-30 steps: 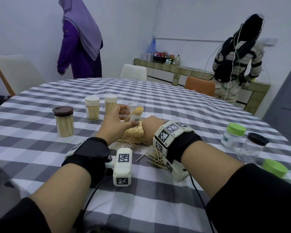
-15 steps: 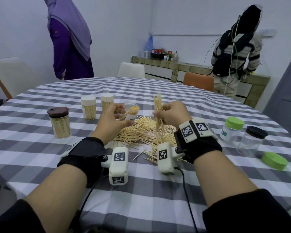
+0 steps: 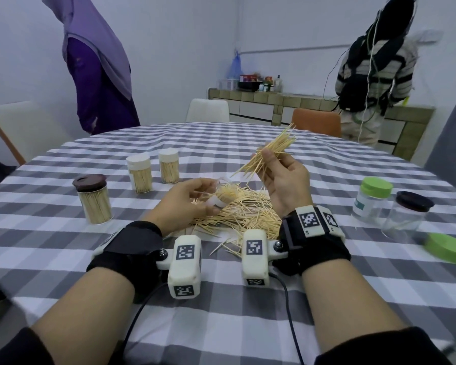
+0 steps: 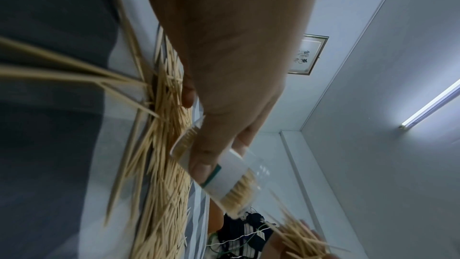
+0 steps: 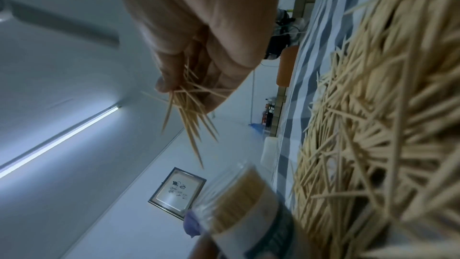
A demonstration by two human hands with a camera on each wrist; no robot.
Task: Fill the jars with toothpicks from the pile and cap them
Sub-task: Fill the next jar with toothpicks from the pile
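Observation:
My left hand (image 3: 192, 198) grips a small clear jar (image 3: 221, 197) with a white label, tilted toward my right hand and partly filled with toothpicks; the same jar (image 4: 229, 176) shows in the left wrist view and again, blurred, as a jar (image 5: 244, 194) in the right wrist view. My right hand (image 3: 279, 177) pinches a bundle of toothpicks (image 3: 270, 151) raised above the table, slanting up to the right; the bundle (image 5: 189, 117) fans out past the fingers. The loose toothpick pile (image 3: 237, 214) lies on the checked tablecloth under both hands.
Three capped, filled jars stand at the left: a brown-lidded one (image 3: 92, 198) and two white-lidded ones (image 3: 139, 174) (image 3: 169, 165). At the right are a green-capped jar (image 3: 371, 200), a dark-lidded clear jar (image 3: 406, 214) and a loose green lid (image 3: 446, 247). Two people stand beyond the table.
My right hand has lifted from the pile with a bundle of toothpicks and turned it to a slant. My left hand has tilted the jar toward it.

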